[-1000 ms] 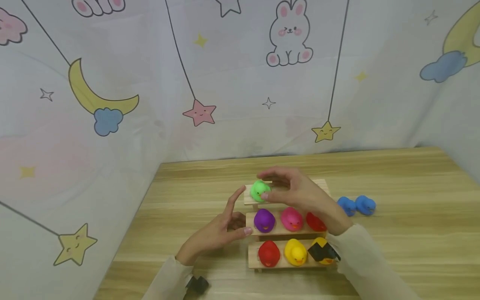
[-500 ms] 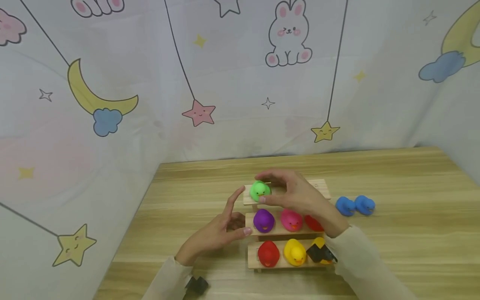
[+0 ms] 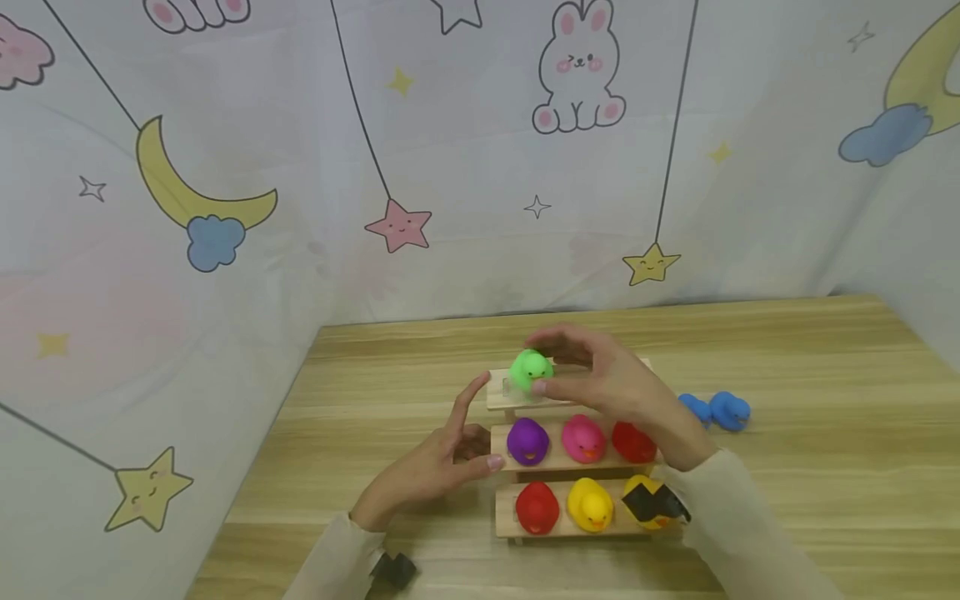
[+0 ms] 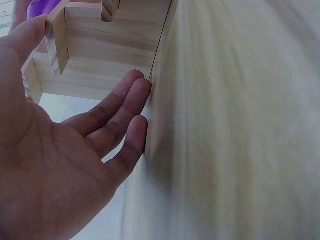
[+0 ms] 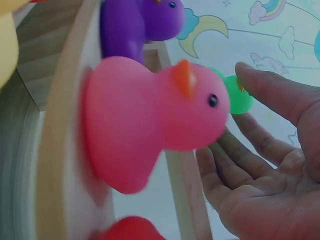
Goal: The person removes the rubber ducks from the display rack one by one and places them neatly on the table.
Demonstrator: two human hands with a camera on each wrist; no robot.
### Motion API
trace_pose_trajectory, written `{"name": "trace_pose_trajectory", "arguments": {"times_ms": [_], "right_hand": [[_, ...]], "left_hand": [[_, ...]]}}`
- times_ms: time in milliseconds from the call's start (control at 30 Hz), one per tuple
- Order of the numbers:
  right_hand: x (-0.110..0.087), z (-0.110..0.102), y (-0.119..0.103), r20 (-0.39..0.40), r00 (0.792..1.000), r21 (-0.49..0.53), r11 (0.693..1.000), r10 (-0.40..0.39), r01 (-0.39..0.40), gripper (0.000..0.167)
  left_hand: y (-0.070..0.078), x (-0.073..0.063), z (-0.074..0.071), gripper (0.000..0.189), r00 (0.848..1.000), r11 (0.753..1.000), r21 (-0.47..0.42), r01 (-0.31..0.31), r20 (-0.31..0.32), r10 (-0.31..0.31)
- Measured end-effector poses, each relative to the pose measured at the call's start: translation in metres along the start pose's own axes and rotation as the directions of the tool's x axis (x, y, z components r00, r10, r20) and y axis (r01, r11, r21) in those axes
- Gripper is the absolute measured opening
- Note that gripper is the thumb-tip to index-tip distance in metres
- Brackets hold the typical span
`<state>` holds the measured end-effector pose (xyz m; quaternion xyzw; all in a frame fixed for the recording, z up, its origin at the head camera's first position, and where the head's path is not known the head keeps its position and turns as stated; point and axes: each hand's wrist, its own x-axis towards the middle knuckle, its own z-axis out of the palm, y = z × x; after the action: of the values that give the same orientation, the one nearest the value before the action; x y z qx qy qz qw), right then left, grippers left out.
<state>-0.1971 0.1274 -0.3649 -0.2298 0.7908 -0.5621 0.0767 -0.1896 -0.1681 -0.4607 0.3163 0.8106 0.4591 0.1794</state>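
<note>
My right hand [image 3: 611, 379] pinches a green rubber duck [image 3: 529, 367] between thumb and fingers, over the left part of the top step of a wooden three-step rack [image 3: 496, 393]. In the right wrist view the green duck [image 5: 241, 100] is mostly hidden behind a pink duck [image 5: 125, 125]. My left hand [image 3: 431, 467] is at the rack's left side, index fingertip at the top step's end and thumb at the middle step. Its other fingers extend low beside the rack in the left wrist view. The middle step bears purple [image 3: 528, 442], pink [image 3: 583, 438] and red [image 3: 633, 443] ducks.
On the bottom step sit a red duck [image 3: 537, 507], a yellow duck [image 3: 591, 505] and another yellow duck [image 3: 639, 487], partly covered by a black wrist piece. Two blue ducks [image 3: 731, 411] rest on the table right of the rack. A patterned cloth [image 3: 480, 167] hangs behind.
The green duck has shifted up and to the right in my right hand, away from its spot at the top step's left end. My left hand has stayed put.
</note>
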Motion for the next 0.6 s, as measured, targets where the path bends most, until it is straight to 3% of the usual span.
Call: {"name": "trace_pose_trajectory", "arguments": {"times_ms": [600], "right_hand": [[-0.025,-0.044,-0.013,-0.132,0.991,-0.079,0.996,0.031,-0.042,0.047]], "left_hand": [[0.001,-0.001,0.0,0.105,1.0,1.0,-0.01,0.002,-0.006,-0.002]]}}
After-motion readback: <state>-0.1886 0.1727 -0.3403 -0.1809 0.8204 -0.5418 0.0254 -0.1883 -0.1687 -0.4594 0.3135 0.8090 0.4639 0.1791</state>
